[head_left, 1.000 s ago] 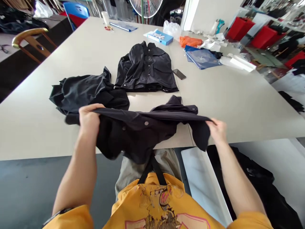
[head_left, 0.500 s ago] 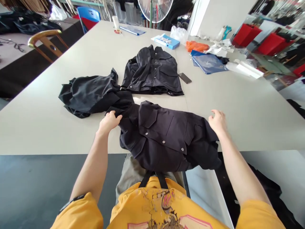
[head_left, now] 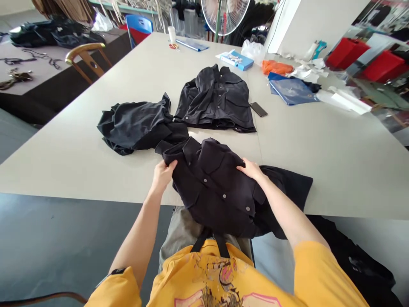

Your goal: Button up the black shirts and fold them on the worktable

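Observation:
A black buttoned jacket [head_left: 220, 183] lies in front of me, its lower part hanging over the table's near edge. My left hand [head_left: 164, 174] is closed on the jacket near its collar, thumb on top and fingers hidden under the cloth. On the jacket's far right side rests my right hand [head_left: 252, 169], its fingertips at the fabric and partly out of sight; whether it grips is unclear. Another dark jacket [head_left: 220, 100] lies front up farther back. To its left a crumpled black garment [head_left: 137, 125] touches the near jacket.
A phone [head_left: 258, 109] lies beside the far jacket. Blue folders [head_left: 292, 89], an orange bag [head_left: 276, 67] and a blue box [head_left: 237, 60] sit at the back right of the table [head_left: 64, 170]. Scissors [head_left: 174, 46] lie far back, with a fan [head_left: 225, 15] behind. Dark cloth [head_left: 354, 256] lies below right.
My right hand has moved left from beside the jacket's right end onto its far side. My left hand has shifted along the collar area. A sleeve now spreads out to the right. The view has turned left.

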`<action>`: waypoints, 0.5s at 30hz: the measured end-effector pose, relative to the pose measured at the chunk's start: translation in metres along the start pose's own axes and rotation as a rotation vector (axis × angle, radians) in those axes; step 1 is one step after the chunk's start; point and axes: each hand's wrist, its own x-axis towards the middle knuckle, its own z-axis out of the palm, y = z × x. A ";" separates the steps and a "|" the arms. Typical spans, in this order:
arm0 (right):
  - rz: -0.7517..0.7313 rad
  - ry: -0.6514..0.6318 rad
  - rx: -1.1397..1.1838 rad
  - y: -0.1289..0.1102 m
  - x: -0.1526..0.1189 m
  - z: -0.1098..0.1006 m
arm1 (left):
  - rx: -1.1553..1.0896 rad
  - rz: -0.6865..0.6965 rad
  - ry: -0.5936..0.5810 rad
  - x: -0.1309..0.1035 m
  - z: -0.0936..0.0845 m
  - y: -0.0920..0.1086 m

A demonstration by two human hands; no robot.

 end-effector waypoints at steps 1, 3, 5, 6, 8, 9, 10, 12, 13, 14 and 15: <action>0.009 -0.075 0.069 -0.001 -0.006 -0.004 | -0.126 0.053 0.031 0.003 -0.008 0.011; 0.003 -0.157 0.267 0.000 -0.025 -0.024 | -0.352 0.160 0.087 0.004 -0.024 0.043; -0.062 -0.043 0.477 0.000 -0.052 -0.059 | -0.523 0.235 0.146 -0.001 -0.037 0.086; -0.123 0.086 0.581 -0.002 -0.068 -0.079 | -0.580 0.271 0.171 -0.005 -0.042 0.110; -0.256 0.402 0.727 -0.009 -0.105 -0.122 | -0.641 0.368 0.187 -0.012 -0.053 0.159; -0.325 0.593 0.807 -0.015 -0.123 -0.142 | -0.648 0.414 0.162 -0.015 -0.059 0.181; -0.408 0.783 0.902 -0.023 -0.141 -0.161 | -0.646 0.446 0.104 -0.018 -0.064 0.201; -0.572 1.080 1.031 -0.041 -0.173 -0.194 | -0.635 0.451 -0.076 -0.022 -0.072 0.230; -0.635 1.186 1.060 -0.051 -0.186 -0.207 | -0.622 0.419 -0.192 -0.025 -0.073 0.236; -0.674 1.271 1.057 -0.061 -0.196 -0.218 | -0.615 0.379 -0.298 -0.029 -0.071 0.237; -0.689 1.343 1.033 -0.071 -0.206 -0.227 | -0.611 0.336 -0.394 -0.036 -0.065 0.232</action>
